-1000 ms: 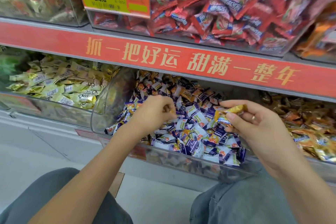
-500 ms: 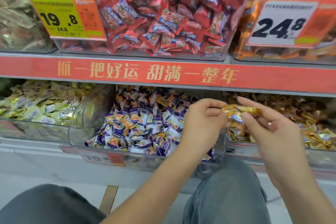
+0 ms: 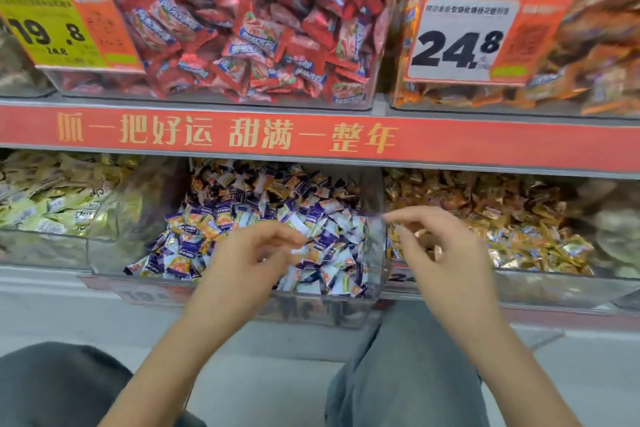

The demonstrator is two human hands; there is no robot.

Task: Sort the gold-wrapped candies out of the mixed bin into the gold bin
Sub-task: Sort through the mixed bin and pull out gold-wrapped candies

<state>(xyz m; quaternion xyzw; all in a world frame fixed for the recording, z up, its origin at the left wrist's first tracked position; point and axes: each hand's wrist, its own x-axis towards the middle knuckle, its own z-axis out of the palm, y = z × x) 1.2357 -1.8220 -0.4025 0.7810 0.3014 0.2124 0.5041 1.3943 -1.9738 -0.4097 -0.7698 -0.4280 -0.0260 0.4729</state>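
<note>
Overhead, price tags [image 3: 464, 35] "24.8", "19.8"

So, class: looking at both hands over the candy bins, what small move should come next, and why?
Probably the left hand dips into the mixed bin for another gold piece. It hovers over the purple-and-white pile, fingers loosely curled. The right hand, over the gold bin, shows no candy.

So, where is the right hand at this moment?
In the head view, the right hand is at the gold bin, right of the mixed bin.
</note>
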